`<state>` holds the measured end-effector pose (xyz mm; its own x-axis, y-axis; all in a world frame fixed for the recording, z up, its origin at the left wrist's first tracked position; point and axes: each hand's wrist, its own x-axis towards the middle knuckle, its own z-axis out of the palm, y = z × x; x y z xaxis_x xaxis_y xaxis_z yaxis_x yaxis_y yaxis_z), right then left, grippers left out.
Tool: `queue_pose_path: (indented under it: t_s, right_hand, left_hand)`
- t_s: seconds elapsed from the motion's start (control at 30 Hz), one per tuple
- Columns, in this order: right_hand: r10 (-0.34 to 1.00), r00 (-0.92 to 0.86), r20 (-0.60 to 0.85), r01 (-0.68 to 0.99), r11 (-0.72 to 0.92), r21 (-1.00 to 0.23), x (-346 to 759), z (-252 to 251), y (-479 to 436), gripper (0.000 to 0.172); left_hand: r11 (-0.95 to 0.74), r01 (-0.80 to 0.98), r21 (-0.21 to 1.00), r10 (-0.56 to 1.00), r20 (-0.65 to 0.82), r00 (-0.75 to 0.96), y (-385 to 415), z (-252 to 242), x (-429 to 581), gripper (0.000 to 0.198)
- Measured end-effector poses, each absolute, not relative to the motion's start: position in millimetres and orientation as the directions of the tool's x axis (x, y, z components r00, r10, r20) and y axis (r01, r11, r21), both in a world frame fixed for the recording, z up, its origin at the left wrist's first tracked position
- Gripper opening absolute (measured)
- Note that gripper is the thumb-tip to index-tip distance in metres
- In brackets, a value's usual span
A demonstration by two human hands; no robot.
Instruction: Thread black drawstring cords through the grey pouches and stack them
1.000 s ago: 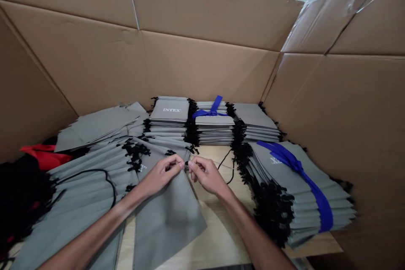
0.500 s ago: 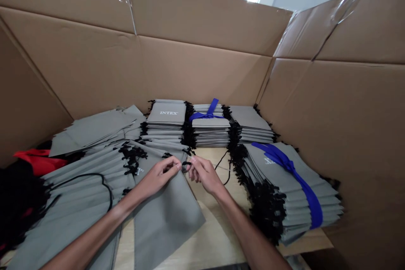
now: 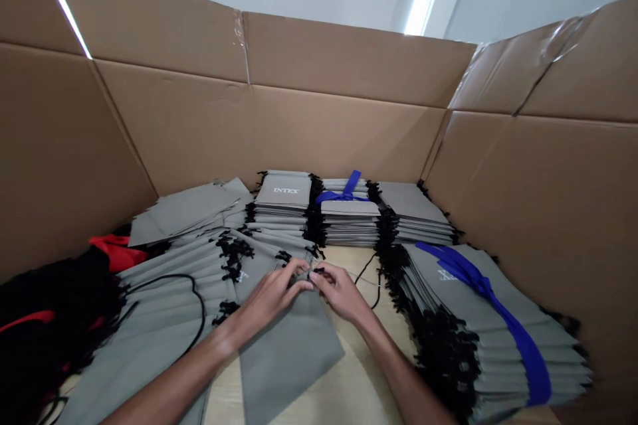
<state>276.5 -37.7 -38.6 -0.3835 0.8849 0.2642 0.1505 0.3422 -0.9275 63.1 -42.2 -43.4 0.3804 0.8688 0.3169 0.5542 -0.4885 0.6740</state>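
Note:
A grey drawstring bag (image 3: 294, 352) hangs tilted over the table, its upper corner between my two hands. My left hand (image 3: 279, 292) is closed at that corner, thumb and forefinger bent around the edge; the exact contact is partly hidden. Pressed close to it, my right hand (image 3: 341, 289) pinches a short black cord (image 3: 318, 271) at the bag's corner. A thin black cord loop (image 3: 377, 282) lies on the table just beyond my right hand. Left of the bag, a fanned row of grey bags (image 3: 164, 305) with knotted black cord ends spreads under my left forearm.
Stacks of grey bags (image 3: 284, 192) line the back, one tied with a blue ribbon (image 3: 343, 196). A larger bundle (image 3: 498, 319) stands at the right. Black cords (image 3: 54, 299) with red cloth (image 3: 117, 254) pile up at left. Tall cardboard walls (image 3: 349, 113) enclose the table.
The view has tilted up and turned left, so everything sits lower and further right. My hands have drawn closer together at the bag's corner, the right fingers pinching the cord.

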Motion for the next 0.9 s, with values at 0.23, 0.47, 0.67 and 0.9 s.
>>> queue_pose_path:
  t_s: [0.23,0.47,0.67,0.9]
  right_hand:
    - [0.933,-0.227,0.280,0.125,0.313,-0.941,278,-44,-31,0.046]
    - [0.921,-0.146,0.360,0.076,0.374,-0.924,279,-43,-36,0.043]
    - [0.908,-0.059,0.415,-0.026,0.415,-0.910,276,-36,-42,0.057]
    - [0.914,-0.063,0.402,0.108,0.407,-0.907,276,-38,-37,0.052]
  left_hand:
    - [-0.521,0.841,0.145,0.731,0.585,0.352,-49,-49,78,0.027]
    - [-0.484,0.863,-0.144,0.605,0.657,0.449,-56,-41,82,0.032]
    - [-0.720,0.637,-0.276,0.147,0.836,0.529,-53,-40,68,0.036]
    - [-0.778,0.576,0.250,0.385,0.915,0.123,-52,37,57,0.025]
